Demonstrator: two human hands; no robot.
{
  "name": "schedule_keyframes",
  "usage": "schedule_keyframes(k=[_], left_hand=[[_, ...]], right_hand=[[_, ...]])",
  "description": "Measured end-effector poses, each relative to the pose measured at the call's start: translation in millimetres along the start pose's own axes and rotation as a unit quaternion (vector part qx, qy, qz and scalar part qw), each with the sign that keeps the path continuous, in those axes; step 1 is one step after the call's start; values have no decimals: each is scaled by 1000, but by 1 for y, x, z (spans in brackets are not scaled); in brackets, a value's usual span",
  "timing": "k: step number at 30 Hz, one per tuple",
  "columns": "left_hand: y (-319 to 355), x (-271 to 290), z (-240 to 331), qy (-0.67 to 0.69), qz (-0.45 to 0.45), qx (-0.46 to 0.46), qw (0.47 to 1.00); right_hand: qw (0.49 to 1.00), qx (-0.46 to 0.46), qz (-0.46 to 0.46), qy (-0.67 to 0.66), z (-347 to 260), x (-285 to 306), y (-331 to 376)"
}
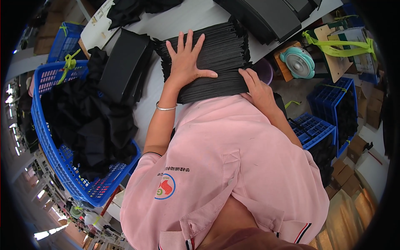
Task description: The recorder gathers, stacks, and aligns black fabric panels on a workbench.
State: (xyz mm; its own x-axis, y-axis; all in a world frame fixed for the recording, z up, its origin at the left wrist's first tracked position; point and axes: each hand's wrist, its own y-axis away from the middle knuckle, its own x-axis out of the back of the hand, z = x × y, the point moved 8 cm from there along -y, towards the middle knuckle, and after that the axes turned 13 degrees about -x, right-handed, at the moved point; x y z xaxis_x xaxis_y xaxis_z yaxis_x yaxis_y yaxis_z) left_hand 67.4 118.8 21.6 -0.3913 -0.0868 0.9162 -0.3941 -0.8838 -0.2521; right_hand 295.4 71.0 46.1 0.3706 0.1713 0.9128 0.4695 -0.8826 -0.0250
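A thick stack of black fabric pieces (221, 46) lies on the pale table before me, its many layered edges showing as fine ridges. Spread flat across the top of it is my left hand (185, 62), fingers apart and thumb pointing right. My right hand (256, 87) rests at the stack's right edge near my body. Its fingers bend over the corner, and the thumb is tucked below; I cannot make out whether a layer is pinched there. Left of the stack stands another pile of black panels (125, 66), with a smooth top.
A blue plastic basket (41, 104) heaped with black cloth (87, 116) stands at my left. More black panels (266, 16) lie at the table's far side. To the right are a teal fan (298, 62), a purple bucket (264, 70), blue crates (329, 98) and cardboard boxes (346, 179).
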Motion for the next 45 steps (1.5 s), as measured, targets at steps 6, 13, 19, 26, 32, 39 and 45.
schedule_keyframes(k=[6, 13, 19, 26, 32, 39, 45], left_hand=[[-1, -3, 0, -49, 4, 12, 999], [-3, 1, 1, -41, 10, 25, 999], [-3, 1, 1, -41, 11, 30, 999], [-3, 3, 3, -41, 14, 29, 999], [-4, 2, 3, -46, 11, 29, 998], [-1, 2, 2, -56, 6, 39, 998], [-4, 1, 4, -57, 4, 44, 997]], right_hand=[[999, -39, -36, 10, -2, -2, -9], [995, -55, -69, 43, -4, -6, -9], [995, -64, -62, 35, -4, -4, -7], [993, -60, -72, 76, -5, -6, -7], [990, -79, -80, 85, -3, -12, -4], [995, -67, -69, -22, -10, 16, -14], [994, -101, -45, 28, -6, 1, -23]])
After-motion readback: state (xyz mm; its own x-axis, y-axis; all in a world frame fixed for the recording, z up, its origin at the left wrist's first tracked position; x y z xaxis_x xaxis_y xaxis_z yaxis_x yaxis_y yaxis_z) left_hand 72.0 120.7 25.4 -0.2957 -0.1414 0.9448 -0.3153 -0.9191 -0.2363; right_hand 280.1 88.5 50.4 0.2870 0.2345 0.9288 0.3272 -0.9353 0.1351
